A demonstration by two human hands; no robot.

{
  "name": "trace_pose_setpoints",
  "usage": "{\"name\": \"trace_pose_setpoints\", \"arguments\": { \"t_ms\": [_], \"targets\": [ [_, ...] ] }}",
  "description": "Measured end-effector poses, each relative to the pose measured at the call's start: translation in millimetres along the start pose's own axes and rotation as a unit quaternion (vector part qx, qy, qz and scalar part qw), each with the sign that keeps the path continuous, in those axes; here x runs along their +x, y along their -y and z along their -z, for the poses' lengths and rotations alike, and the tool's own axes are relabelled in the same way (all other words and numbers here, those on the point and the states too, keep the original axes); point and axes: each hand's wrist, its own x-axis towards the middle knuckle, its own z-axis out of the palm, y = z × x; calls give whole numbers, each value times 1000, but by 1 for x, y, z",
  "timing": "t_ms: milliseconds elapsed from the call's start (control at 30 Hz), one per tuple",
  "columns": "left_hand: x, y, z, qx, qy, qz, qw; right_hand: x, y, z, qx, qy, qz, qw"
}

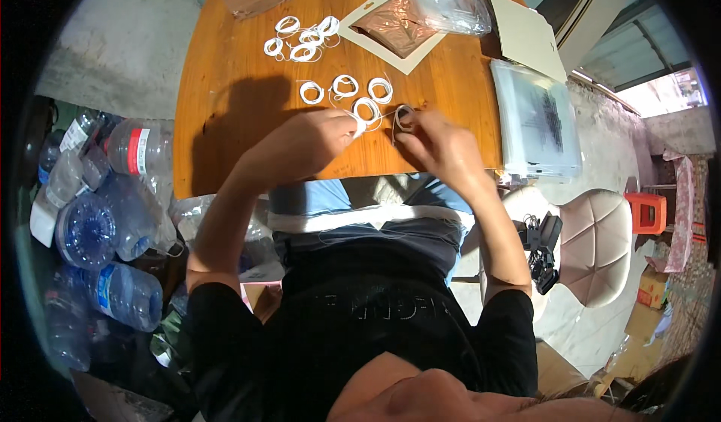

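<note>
At the near part of the wooden table, my left hand (319, 138) is closed, its fingertips pinching the edge of a small white cord coil (359, 127). Another white coil (366, 110) lies just beyond those fingertips. My right hand (444, 146) grips a separate cord coil (404, 117) between thumb and fingers, and a loose end hangs below it. A thin strand seems to run between the two hands. Past them lie three loose rings of the same cord, the left ring (312, 92), the middle ring (345, 86) and the right ring (380, 90).
Several more coils (307, 37) are bunched farther back on the table (225, 61). Behind them lie a copper-coloured packet (398, 25) on a cream card and crumpled clear plastic (451, 1). Clear plastic sleeves (535, 122) hang over the right edge. Large empty bottles (98, 230) crowd the left.
</note>
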Motion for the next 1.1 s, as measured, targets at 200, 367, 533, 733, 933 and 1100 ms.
{"name": "trace_pose_setpoints", "arguments": {
  "t_ms": [200, 367, 533, 733, 933, 1100],
  "targets": [
    [6, 16, 15, 181, 40, -116, 976, -17, -17, 10, -19, 27, -119, 992],
    [16, 21, 29, 65, 93, 41, 993, 11, -23, -6, 51, 38, -127, 990],
    [2, 32, 18, 63, 23, 5, 998, 67, -13, -39, 59, 107, -66, 990],
    [-14, 49, 21, 149, -32, 84, 985, 108, 2, -79, 119, 67, -28, 990],
    [-19, 51, 30, 170, -21, 101, 980, 73, 18, -65, 210, 25, -16, 977],
    [-15, 59, 25, 20, -31, 22, 999, 82, 30, -72, 54, -82, 173, 980]
  ]
}}
